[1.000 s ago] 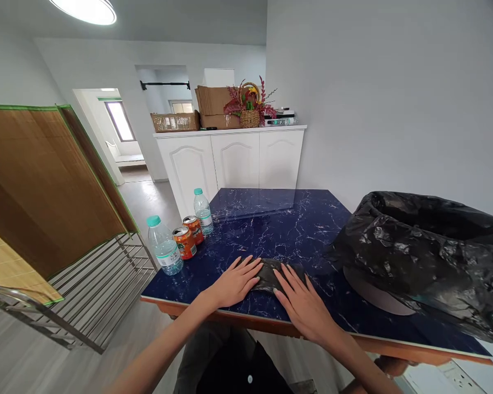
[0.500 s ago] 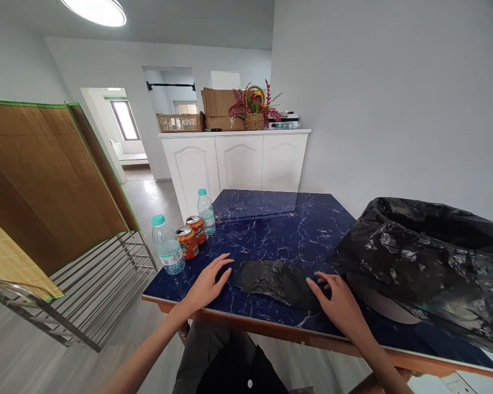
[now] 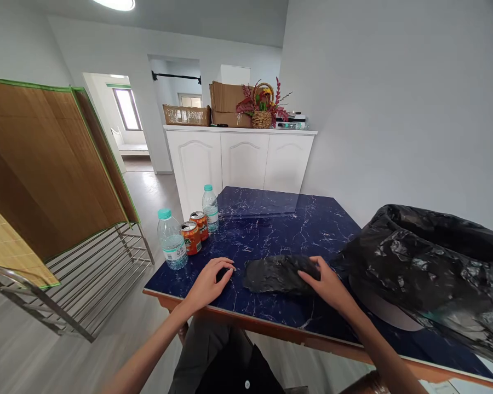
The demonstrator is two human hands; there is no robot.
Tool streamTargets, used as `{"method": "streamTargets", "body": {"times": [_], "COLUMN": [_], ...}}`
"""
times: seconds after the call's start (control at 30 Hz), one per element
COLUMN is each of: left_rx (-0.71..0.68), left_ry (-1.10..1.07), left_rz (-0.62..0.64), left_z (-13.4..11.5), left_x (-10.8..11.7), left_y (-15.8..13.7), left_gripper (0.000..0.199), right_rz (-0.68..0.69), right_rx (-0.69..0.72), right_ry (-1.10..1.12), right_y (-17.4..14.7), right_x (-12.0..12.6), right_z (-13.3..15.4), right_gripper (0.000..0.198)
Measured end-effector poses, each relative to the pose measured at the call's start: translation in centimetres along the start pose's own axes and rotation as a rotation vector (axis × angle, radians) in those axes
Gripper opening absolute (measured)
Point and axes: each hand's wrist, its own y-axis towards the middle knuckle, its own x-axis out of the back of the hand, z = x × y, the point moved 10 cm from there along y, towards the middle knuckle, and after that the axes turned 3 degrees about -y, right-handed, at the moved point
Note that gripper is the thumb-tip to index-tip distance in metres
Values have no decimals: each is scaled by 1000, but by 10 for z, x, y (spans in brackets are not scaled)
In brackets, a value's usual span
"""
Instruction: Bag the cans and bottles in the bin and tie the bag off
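Bag (image 3: 271,275) on table (image 3: 267,232), right of cans (image 3: 191,239)

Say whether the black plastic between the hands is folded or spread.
Folded: the black plastic lies as a compact, creased strip on the blue table, with the right hand at its right end.

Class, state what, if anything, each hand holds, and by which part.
Right hand: at the right end of the black plastic; a grip cannot be confirmed. Left hand: nothing.

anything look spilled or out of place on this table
No spill shows: the bottles and orange cans stand upright. The large black bag at right looks untidiest, gaping and crumpled. The smaller black plastic by the right hand is wrinkled too, but lies fairly flat.
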Motion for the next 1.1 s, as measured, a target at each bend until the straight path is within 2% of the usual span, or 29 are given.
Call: {"method": "streamTargets", "body": {"times": [0.2, 0.33, 0.5, 0.57, 0.63, 0.73, 0.87, 0.97, 1.03, 1.1], "left_rx": [-11, -20, -16, -13, -5, -9, -30, -39, -49, -52], "left_ry": [-42, -67, -75, -78, -71, -55, -66, -80, -83, -76], "left_rz": [-10, -18, 8, 22, 35, 40, 69, 91, 98, 103], "left_z": [-4, -4, 2, 3, 3, 2, 2, 3, 2, 2], "left_x": [3, 4, 2, 2, 3, 4, 1, -1, -2, -3], "left_y": [-1, -4, -7, -8, -8, -7, -6, -6, -6, -6], "left_gripper": [26, 21, 16, 15, 14, 15, 16, 16, 16, 16], "right_rz": [-267, -449, -676, -744, -787, -730, -421, -262, -229, -228], "right_rx": [-224, -438, -654, -679, -646, -504, -343, -374, -432, -477], "right_ry": [-202, -309, -385, -426, -495, -614, -670, -658, -654, -655], "right_y": [74, 113, 129, 128, 127, 136, 160, 165, 164, 161], "right_x": [44, 76, 112, 120, 122, 102, 42, 12, 9, 17], "right_z": [-31, -54, -85, -91, -91, -84, -93, -115, -129, -137], "right_gripper": [54, 57, 48, 51, 61, 68, 65, 84, 93, 96]}}
